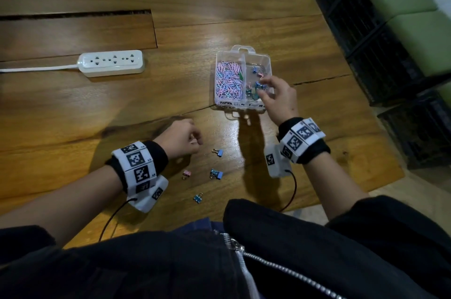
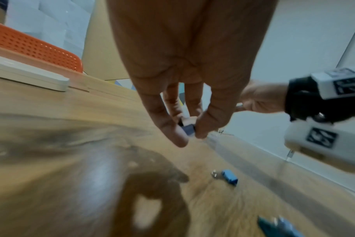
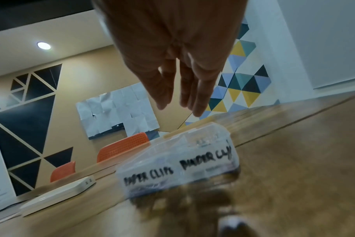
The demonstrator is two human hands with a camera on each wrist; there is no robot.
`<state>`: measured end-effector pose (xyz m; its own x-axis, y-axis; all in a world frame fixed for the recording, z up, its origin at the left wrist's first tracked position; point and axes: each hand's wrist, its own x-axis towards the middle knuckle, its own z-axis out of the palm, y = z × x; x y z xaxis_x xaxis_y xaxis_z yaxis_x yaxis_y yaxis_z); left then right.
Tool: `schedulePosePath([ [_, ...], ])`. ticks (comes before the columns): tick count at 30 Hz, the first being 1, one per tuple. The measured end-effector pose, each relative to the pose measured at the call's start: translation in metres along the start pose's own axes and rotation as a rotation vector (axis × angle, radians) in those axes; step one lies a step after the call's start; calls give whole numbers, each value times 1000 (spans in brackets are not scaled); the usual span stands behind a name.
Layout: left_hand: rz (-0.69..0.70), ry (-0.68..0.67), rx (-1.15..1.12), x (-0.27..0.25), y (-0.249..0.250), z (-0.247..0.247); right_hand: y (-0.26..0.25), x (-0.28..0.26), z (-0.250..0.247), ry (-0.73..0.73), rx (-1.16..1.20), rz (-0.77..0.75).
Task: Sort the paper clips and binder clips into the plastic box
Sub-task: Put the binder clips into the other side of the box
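The clear plastic box (image 1: pixel 264 61) stands open on the wooden table; its left half is full of pastel paper clips (image 1: pixel 228 80) and its right half holds binder clips (image 1: pixel 256 72). The box (image 3: pixel 178 163) carries handwritten labels for paper clips and binder clips. My right hand (image 1: pixel 264 86) hovers over the binder clip half, and its fingers (image 3: pixel 199 102) are straight and empty. My left hand (image 1: pixel 195 139) is nearer me, pinching a blue binder clip (image 2: pixel 188 129) between thumb and fingertips just above the table. Several loose binder clips lie near it: blue ones (image 1: pixel 218 152) (image 1: pixel 216 173) (image 1: pixel 198 198) and a pink one (image 1: pixel 187 174).
A white power strip (image 1: pixel 112 63) with its cord lies to the left of the box. The table's right edge (image 1: pixel 380 128) drops off beside dark crates (image 1: pixel 390 67). A recessed slot (image 1: pixel 78 30) cuts into the tabletop at the far left. Orange chairs (image 3: pixel 121 147) stand beyond the table.
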<state>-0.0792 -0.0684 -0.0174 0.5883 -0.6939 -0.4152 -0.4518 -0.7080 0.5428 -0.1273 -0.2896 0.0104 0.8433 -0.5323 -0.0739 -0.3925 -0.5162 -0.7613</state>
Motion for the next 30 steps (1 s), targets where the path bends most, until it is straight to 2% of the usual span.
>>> schedulePosePath([
  [3, 53, 77, -106, 14, 21, -15, 15, -29, 11, -64, -8, 0],
  [5, 121, 165, -126, 31, 40, -26, 24, -52, 22, -262, -17, -17],
  [8, 218, 261, -120, 62, 70, -38, 30, -82, 37, -612, -241, -115],
  [10, 255, 264, -125, 81, 89, -40, 31, -93, 42, -690, -407, -209],
  [13, 284, 192, -112, 100, 106, -35, 30, -100, 49, -691, -561, -298],
  [17, 251, 112, -64, 102, 103, -23, 33, -103, 55, -676, -588, -314],
  [22, 226, 62, 42, 60, 73, -22, 42, -102, 56, -586, -555, -428],
  [25, 135, -113, 254, 21, 42, -12, 45, -102, 60, -556, -508, -462],
  [27, 11, -264, 371, -3, 26, 1, 46, -101, 62, -557, -502, -455],
  [30, -119, -339, 419, -28, 12, 21, 43, -98, 63, -563, -469, -396],
])
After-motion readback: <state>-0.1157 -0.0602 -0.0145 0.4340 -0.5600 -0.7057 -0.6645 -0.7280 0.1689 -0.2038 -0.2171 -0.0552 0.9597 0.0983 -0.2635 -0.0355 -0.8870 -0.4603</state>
